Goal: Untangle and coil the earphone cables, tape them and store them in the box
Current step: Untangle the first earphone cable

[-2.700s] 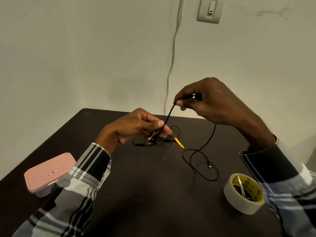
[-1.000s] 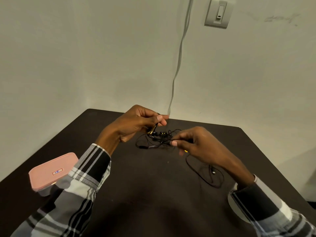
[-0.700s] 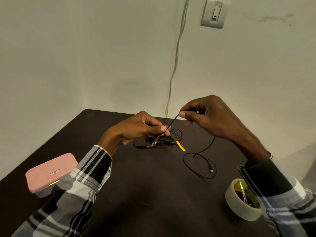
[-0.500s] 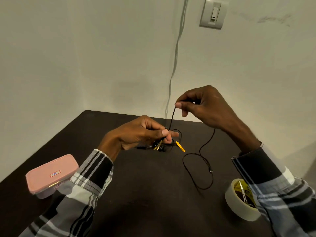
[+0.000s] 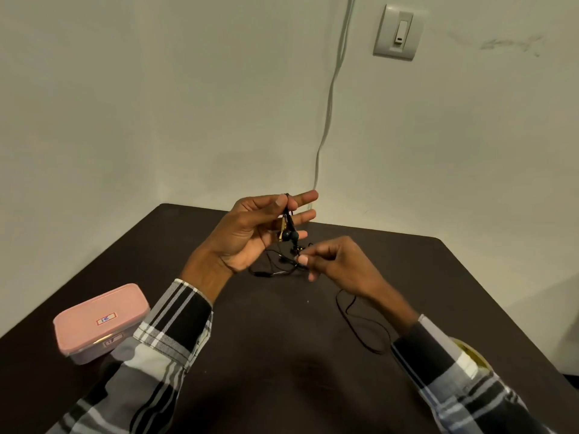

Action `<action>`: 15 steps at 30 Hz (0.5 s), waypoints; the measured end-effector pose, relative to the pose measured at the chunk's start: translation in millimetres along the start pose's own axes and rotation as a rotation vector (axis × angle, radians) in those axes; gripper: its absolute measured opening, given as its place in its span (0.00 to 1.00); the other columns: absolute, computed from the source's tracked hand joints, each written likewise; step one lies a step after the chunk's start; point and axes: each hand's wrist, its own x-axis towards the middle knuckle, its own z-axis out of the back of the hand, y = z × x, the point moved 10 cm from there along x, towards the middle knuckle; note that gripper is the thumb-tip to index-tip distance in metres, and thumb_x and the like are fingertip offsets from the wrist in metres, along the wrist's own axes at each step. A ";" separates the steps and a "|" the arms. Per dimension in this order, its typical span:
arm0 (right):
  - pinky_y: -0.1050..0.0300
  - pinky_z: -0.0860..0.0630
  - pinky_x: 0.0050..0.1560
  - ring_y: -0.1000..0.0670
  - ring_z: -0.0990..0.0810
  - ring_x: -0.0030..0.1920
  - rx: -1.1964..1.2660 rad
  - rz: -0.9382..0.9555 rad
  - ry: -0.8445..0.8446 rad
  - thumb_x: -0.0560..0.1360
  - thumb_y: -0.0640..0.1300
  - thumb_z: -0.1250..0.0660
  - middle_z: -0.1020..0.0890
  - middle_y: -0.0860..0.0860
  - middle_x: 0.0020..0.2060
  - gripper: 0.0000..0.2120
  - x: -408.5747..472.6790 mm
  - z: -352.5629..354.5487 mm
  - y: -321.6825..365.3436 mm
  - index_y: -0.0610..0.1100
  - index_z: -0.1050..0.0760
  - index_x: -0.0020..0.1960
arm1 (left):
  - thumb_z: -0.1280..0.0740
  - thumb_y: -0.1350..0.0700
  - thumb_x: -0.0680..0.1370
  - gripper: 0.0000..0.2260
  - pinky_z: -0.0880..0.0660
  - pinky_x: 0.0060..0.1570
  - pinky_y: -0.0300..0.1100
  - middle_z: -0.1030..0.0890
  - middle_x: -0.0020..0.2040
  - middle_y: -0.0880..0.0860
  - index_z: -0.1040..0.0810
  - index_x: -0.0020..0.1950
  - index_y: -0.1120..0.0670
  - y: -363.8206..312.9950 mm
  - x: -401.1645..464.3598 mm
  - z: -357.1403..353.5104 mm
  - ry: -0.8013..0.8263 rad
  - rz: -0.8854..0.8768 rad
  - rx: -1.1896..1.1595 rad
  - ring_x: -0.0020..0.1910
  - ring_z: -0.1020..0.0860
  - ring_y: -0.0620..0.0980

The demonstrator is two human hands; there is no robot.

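Note:
My left hand (image 5: 250, 233) is raised above the dark table (image 5: 250, 355), palm towards me, and pinches the black earphone cable (image 5: 360, 327) near its top between thumb and forefinger; the earbuds (image 5: 289, 234) dangle below the pinch. My right hand (image 5: 338, 261) is low near the table and pinches a strand of the tangled cable at its fingertips. A loose loop of cable trails on the table under my right wrist. The pink lidded box (image 5: 100, 322) sits shut at the left edge. The tape roll (image 5: 470, 355) is mostly hidden behind my right sleeve.
A pale wall stands just behind the table, with a grey cord (image 5: 329, 104) running down it and a switch plate (image 5: 398, 31) at the upper right. The table's right edge drops off near my right forearm.
My left hand rose and turned palm up, lifting the earbud end off the table. My right hand dropped from shoulder height down to the tangle and took a lower strand.

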 end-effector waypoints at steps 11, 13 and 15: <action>0.70 0.34 0.33 0.60 0.25 0.28 -0.209 0.050 0.019 0.78 0.49 0.31 0.17 0.55 0.31 0.07 -28.2 23.0 40.5 0.50 0.16 0.45 | 0.32 0.57 0.78 0.09 0.25 0.52 0.38 0.18 0.57 0.63 0.16 0.50 0.60 17.7 6.3 38.6 -0.144 0.090 0.596 0.61 0.22 0.45; 0.70 0.34 0.33 0.61 0.25 0.27 -0.232 0.055 -0.008 0.78 0.48 0.31 0.17 0.56 0.30 0.08 -27.5 36.4 51.1 0.54 0.18 0.41 | 0.31 0.55 0.77 0.08 0.25 0.52 0.34 0.19 0.53 0.70 0.15 0.49 0.59 23.6 8.0 37.5 -0.112 0.115 0.654 0.59 0.22 0.47; 0.70 0.36 0.32 0.62 0.25 0.27 -0.273 0.066 -0.057 0.78 0.48 0.30 0.17 0.56 0.30 0.09 -25.0 51.7 61.1 0.56 0.19 0.39 | 0.31 0.57 0.77 0.08 0.26 0.51 0.32 0.16 0.53 0.61 0.15 0.49 0.59 28.0 8.4 34.7 -0.081 0.147 0.675 0.60 0.21 0.45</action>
